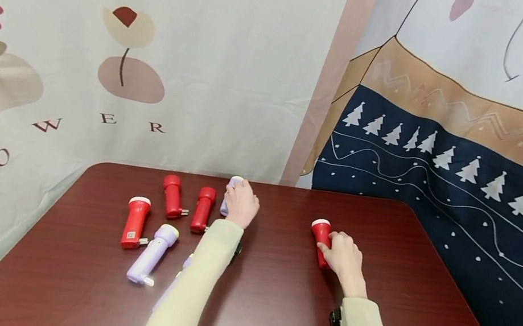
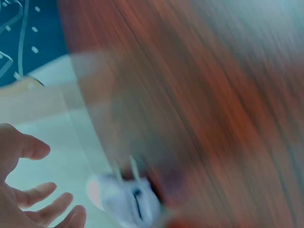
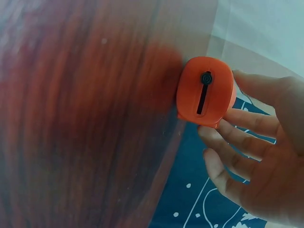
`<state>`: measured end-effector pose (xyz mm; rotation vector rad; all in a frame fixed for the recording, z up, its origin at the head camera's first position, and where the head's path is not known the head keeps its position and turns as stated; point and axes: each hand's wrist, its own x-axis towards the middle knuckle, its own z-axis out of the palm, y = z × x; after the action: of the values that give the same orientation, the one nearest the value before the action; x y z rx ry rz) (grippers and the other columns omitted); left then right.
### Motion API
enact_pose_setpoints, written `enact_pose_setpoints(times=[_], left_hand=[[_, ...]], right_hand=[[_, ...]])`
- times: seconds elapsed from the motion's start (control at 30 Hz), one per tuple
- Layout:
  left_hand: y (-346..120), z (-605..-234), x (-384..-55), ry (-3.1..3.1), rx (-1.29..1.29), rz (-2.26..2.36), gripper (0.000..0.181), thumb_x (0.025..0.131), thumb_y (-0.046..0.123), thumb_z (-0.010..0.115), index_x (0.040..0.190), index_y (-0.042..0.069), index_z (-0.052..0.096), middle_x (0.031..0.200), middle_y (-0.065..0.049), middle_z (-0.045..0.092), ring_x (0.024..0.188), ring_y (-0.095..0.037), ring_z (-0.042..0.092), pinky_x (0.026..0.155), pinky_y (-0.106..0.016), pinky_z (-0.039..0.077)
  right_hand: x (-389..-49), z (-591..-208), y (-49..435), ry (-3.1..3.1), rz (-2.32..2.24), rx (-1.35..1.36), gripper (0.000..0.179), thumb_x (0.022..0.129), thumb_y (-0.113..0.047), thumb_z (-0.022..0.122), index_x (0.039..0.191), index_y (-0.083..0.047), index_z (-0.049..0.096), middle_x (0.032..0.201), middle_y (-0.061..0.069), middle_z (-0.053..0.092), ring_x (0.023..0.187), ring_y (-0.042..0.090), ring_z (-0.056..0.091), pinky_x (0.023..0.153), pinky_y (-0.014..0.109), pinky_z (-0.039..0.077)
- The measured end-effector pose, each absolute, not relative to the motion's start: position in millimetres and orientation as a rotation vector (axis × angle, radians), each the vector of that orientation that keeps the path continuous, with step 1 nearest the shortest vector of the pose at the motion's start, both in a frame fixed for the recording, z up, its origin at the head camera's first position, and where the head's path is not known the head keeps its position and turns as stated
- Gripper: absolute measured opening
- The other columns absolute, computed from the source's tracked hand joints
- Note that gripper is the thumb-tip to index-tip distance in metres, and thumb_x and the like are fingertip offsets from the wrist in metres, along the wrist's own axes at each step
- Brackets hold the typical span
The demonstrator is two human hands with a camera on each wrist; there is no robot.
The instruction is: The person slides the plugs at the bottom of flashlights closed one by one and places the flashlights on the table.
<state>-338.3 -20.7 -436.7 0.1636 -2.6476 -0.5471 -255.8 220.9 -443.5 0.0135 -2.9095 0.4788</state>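
Toward the back of the table, my left hand (image 1: 241,204) hovers over a lavender flashlight (image 1: 225,208), partly covering it. In the left wrist view its thumb and fingers (image 2: 52,192) are spread, with a gap between them and the flashlight (image 2: 137,204), whose two plug prongs stick out. On the right side, my right hand (image 1: 346,261) holds a red flashlight (image 1: 320,239) with a white rim, lying on the table. The right wrist view shows the end of this flashlight (image 3: 206,95), with a black slider in a slot, between the thumb and fingers.
On the left lie a white-rimmed red flashlight (image 1: 134,222), two all-red flashlights (image 1: 172,197) and a lavender flashlight (image 1: 151,257), several with prongs folded out. My left forearm hides much of another lavender piece (image 1: 165,294). Printed curtains hang behind the brown table (image 1: 267,314).
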Motion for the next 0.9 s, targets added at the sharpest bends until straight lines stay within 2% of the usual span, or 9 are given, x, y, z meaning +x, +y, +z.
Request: enact_pose_setpoints(times=[0.23,0.5,0.9], left_hand=[[-44,-441,-346,-2.753,0.266,-0.618,0.036,0.083,0.014,0.061,0.110,-0.009,0.056,0.104,-0.027,0.060,0.096,-0.040,0.057,0.076,-0.046,0.053],[-52,-443,-348,-2.806,0.281,-0.654,0.033,0.084,0.012,0.060,0.108,-0.011,0.058,0.102,-0.028,0.065,0.092,-0.041,0.062,0.071,-0.048,0.054],[-61,-450,-355,-2.865,0.269,-0.649,0.023,0.083,0.011,0.062,0.099,-0.006,0.064,0.099,-0.023,0.068,0.089,-0.041,0.066,0.070,-0.049,0.055]], right_hand=[[-256,-444,218,-2.896,0.474,0.036,0.034,0.082,-0.025,0.072,0.104,0.000,0.065,0.085,0.017,0.062,0.066,0.028,0.059,0.061,0.045,0.052],[-255,-443,218,-2.908,0.489,0.028,0.035,0.081,-0.025,0.072,0.105,0.000,0.065,0.087,0.017,0.062,0.066,0.027,0.058,0.061,0.045,0.052],[-256,-444,219,-2.912,0.496,0.014,0.036,0.082,-0.025,0.072,0.106,0.000,0.065,0.087,0.017,0.062,0.065,0.027,0.057,0.060,0.044,0.052]])
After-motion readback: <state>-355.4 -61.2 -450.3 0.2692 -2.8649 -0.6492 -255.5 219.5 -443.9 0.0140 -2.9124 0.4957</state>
